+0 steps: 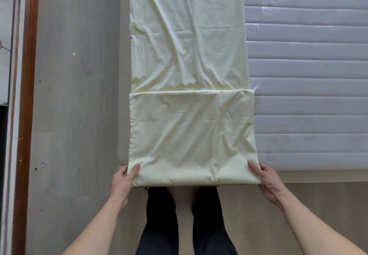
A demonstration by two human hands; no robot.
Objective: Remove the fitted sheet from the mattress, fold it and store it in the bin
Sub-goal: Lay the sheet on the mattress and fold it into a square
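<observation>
Sheet (189, 75) runs lengthwise away from us on the mattress (308, 75); our left hand (123, 181) and right hand (266, 179) pinch its 2 near fold corners, equally close.

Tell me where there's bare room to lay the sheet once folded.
The bare mattress right of the sheet is free, bordered by the sheet's right edge. The grey floor to the left is open too. The near edge is crowded: left hand and right hand grip both corners.
</observation>
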